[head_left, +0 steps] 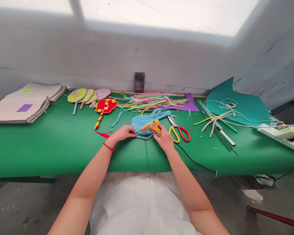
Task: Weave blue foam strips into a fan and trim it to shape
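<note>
My right hand (164,138) is wrapped round a yellow glue gun (152,126), its nozzle pointing left onto a light blue fan-shaped piece of foam strips (147,120) on the green table (51,143). My left hand (123,133) has its fingers curled and pressed on the left edge of that blue piece, close to the nozzle. A thin green stick (147,156) runs from the blue piece toward me. The gun's black cord (193,160) trails off to the right.
Red and yellow handled scissors (178,131) lie right of my right hand. Behind are loose coloured foam strips (149,101), a red fan (105,107), pastel fans (85,95), stacked sheets (22,106) at left, teal foam (242,104), thin rods (218,130) and a power strip (281,137) at right.
</note>
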Demonstrator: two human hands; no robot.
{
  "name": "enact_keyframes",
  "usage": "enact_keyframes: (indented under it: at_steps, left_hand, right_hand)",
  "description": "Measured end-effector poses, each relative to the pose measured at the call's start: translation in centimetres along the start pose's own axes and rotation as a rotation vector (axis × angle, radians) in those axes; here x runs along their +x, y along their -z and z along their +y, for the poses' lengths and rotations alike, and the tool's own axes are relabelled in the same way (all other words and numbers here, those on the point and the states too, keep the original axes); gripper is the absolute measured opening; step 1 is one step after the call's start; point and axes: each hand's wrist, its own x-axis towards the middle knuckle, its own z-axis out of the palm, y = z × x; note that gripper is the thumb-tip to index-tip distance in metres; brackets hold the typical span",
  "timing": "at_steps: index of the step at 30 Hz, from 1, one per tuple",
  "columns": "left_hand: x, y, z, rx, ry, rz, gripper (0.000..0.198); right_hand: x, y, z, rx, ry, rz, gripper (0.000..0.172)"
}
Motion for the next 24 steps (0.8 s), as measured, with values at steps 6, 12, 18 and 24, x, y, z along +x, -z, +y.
enact_keyframes:
  at_steps: [6,12,18,24]
  left_hand:
    - [-0.03,0.25,-0.37,0.034,0.035,0.059,0.022]
    - [0.00,0.39,-0.36,0.116,0.030,0.109,0.028]
    - [0.03,0.25,-0.74,0.109,0.025,0.113,0.030]
    - [-0.01,0.30,-0.74,0.105,0.028,0.106,0.029]
  right_hand:
    - [-0.06,0.13,-0.11,-0.011,0.027,-0.032,0.037]
    - [-0.09,0.24,-0.20,0.009,0.045,-0.048,0.036]
    - [-0.23,0.05,-0.16,-0.024,0.065,-0.010,0.034]
    - [-0.35,0.02,0.00,-0.019,0.093,-0.007,0.034]
